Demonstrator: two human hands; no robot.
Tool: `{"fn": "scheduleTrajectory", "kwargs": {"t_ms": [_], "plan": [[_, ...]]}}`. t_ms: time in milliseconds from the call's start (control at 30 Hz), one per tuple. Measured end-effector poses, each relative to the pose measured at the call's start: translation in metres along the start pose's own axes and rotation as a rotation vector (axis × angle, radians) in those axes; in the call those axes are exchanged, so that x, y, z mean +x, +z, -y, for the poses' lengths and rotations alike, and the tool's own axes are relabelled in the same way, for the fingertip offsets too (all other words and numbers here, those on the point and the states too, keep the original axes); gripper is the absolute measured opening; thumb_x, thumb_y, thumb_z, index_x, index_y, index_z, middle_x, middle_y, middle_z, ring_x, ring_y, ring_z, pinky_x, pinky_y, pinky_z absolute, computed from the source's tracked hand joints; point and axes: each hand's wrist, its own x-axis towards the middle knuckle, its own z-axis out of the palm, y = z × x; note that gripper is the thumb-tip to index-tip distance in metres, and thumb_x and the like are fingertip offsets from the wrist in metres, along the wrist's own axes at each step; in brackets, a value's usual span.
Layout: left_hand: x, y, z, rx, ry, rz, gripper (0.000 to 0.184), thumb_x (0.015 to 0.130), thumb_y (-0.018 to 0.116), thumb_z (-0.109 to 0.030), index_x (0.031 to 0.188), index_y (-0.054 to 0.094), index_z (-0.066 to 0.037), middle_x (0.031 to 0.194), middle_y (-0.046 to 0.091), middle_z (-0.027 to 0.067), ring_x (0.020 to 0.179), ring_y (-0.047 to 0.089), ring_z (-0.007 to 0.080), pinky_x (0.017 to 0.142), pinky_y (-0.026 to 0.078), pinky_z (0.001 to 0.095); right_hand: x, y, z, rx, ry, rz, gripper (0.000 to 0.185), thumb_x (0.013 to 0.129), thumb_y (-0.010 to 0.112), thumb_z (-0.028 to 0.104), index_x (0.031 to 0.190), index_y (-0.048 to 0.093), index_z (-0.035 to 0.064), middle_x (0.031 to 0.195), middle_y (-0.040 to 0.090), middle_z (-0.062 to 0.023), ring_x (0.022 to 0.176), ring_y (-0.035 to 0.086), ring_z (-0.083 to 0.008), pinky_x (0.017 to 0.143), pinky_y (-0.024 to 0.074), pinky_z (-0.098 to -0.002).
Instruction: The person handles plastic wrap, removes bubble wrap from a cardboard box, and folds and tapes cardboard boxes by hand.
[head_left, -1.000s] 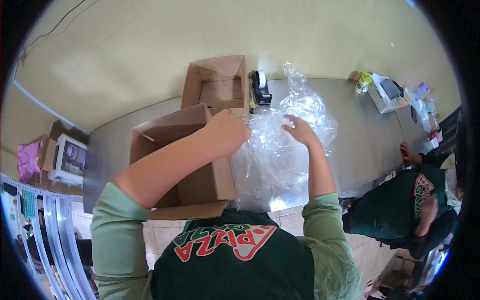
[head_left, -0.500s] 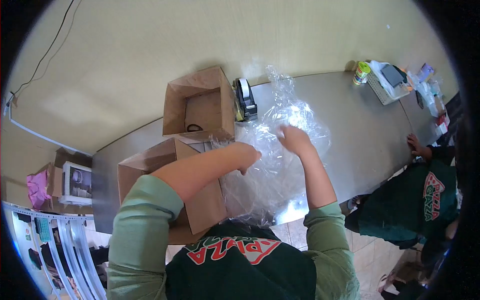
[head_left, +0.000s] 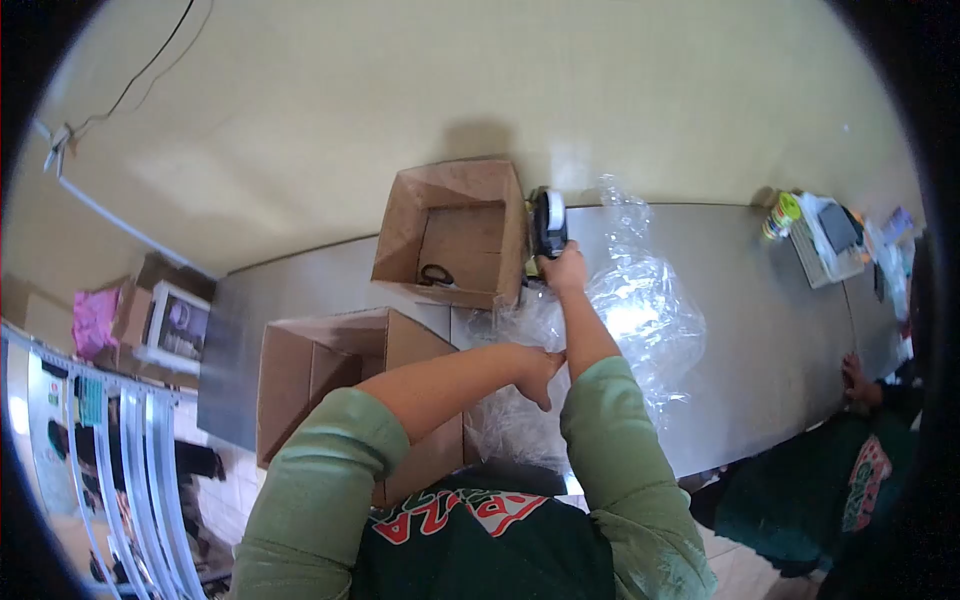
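My right hand (head_left: 563, 270) is at the near end of a black tape dispenser (head_left: 549, 225) with a roll of tape, its fingers closed about that end. Whether a strip of tape is between the fingers I cannot make out. Over a crumpled sheet of clear plastic wrap (head_left: 648, 300) is my left hand (head_left: 538, 375), thumb and fingers apart, touching or just above the film. An open cardboard box (head_left: 425, 345) stands under my left forearm. Behind it is a second open box (head_left: 508, 235) with black-handled scissors (head_left: 436, 275) inside.
A yellow-green can (head_left: 782, 215) and a filled white basket (head_left: 815, 258) stand at the far right of the metal table (head_left: 770, 330). A co-worker's hand (head_left: 855, 380) rests on the right edge. At left are a pink bag (head_left: 97, 322) and metal shelving (head_left: 150, 470).
My right hand has moved from the plastic wrap to the tape dispenser. My left hand stays over the wrap. The whole view has shifted slightly.
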Motion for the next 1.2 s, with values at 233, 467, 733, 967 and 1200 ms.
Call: {"fn": "scheduleTrajectory", "kwargs": {"t_ms": [233,467,733,967,1200], "plan": [[0.024,0.001,0.007,0.106,-0.001,0.003,0.116,0.065,0.073,-0.048,0.139,0.004,0.009,0.141,0.026,0.0288,0.128,0.031,0.0411,0.106,0.029,0.038,0.0,-0.058,-0.003,1.05,0.286,0.168,0.043,0.076,0.071,0.028,0.103,0.055,-0.001,0.09,0.062,-0.0091,0.07,0.061,-0.0157,0.059,0.0512,-0.0273],[0.069,0.008,0.023,0.077,-0.039,-0.11,0.094,0.068,0.071,-0.044,0.137,0.027,0.001,0.138,0.035,0.0233,0.126,0.036,0.0376,0.104,0.032,0.0374,-0.144,-0.16,0.0,0.95,0.025,0.058,0.041,0.077,0.067,0.009,0.115,0.054,-0.0003,0.097,0.06,-0.0062,0.083,0.056,-0.0114,0.075,0.0468,-0.0244],[0.019,-0.05,0.042,-0.854,-0.089,-0.375,0.06,0.08,0.055,-0.002,0.137,0.034,-0.008,0.109,0.061,0.0204,0.096,0.059,0.0233,0.082,0.048,0.036,-0.257,-0.128,-0.057,0.659,0.035,-0.174,0.047,0.074,0.069,0.009,0.116,0.05,-0.0028,0.105,0.06,-0.0121,0.093,0.059,-0.0191,0.083,0.0464,-0.0301],[-0.146,-0.111,-0.005,-0.005,0.109,-1.014,0.03,0.085,0.056,-0.019,0.112,0.058,-0.007,0.098,0.065,0.0139,0.087,0.063,0.0243,0.079,0.049,0.036,-0.256,-0.088,-0.103,-0.104,-0.151,-0.161,0.062,0.07,0.075,0.02,0.121,0.046,-0.0001,0.11,0.057,-0.0232,0.098,0.058,-0.0369,0.084,0.0458,-0.041],[-0.346,0.001,0.0,0.122,0.035,-1.309,0.031,0.088,0.057,-0.023,0.111,0.058,-0.003,0.105,0.063,0.012,0.097,0.061,0.0246,0.085,0.047,0.0331,-0.286,-0.133,0.005,-0.029,-0.561,-0.247,0.068,0.074,0.073,0.023,0.129,0.04,0.0026,0.13,0.042,-0.0267,0.119,0.04,-0.0428,0.098,0.0357,-0.0443]]}}
